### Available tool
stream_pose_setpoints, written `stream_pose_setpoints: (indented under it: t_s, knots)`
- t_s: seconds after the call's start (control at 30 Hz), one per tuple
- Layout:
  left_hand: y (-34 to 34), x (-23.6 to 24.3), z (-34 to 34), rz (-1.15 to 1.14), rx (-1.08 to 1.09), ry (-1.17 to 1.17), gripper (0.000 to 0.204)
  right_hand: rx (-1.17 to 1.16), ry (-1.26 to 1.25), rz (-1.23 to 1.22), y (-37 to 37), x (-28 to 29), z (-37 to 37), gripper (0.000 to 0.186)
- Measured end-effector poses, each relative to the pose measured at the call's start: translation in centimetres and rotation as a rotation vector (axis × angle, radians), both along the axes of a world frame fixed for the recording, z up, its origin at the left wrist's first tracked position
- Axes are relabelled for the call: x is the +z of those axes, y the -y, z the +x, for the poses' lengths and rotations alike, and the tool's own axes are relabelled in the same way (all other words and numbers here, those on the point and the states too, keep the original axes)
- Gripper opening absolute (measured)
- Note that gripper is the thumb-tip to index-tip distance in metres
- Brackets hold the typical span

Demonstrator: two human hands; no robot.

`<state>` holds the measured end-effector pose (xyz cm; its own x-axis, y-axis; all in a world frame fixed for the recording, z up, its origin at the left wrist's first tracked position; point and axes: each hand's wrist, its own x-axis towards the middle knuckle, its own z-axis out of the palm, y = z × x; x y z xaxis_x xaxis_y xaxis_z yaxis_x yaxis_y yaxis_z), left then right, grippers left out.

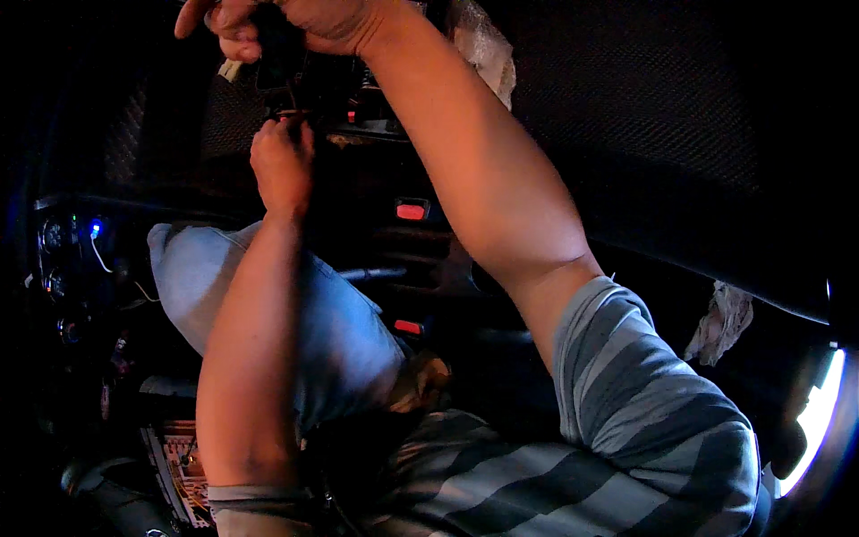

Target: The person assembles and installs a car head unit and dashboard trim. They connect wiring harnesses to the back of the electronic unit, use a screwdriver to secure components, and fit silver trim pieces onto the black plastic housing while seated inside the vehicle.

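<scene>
My right hand (331, 25) reaches to the top edge of the picture, its fingers curled round a dark object (279, 40) too dim to name. Just below it, my left hand (283, 170) has its fingertips pressed together at a dark part with a small reddish edge (288, 115). What the left fingers pinch, if anything, is hidden in shadow. A small pale block, perhaps a connector (230, 70), shows under the right fingers. Close to both hands lies a dark opening with a small red piece (352, 116) in it.
Two red seat belt buckles (412, 211) sit between dark mesh-covered seats (644, 98). Crumpled clear plastic (483, 54) lies beside my right forearm, with more plastic sheeting (721, 324) at the right. A blue light (96, 228) with a white cable glows at left. A slotted tray (183, 465) stands lower left.
</scene>
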<state>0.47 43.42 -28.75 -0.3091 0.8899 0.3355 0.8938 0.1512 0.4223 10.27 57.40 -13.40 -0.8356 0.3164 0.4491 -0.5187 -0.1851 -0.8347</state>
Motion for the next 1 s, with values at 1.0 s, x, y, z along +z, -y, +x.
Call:
stream_pose_setpoints:
  t_s: [1.0]
  knots:
    - [-0.1, 0.2, -0.2, 0.031, 0.029, -0.050, 0.019, -0.989, 0.464, 0.645, 1.7, 2.6, -2.6, 0.034]
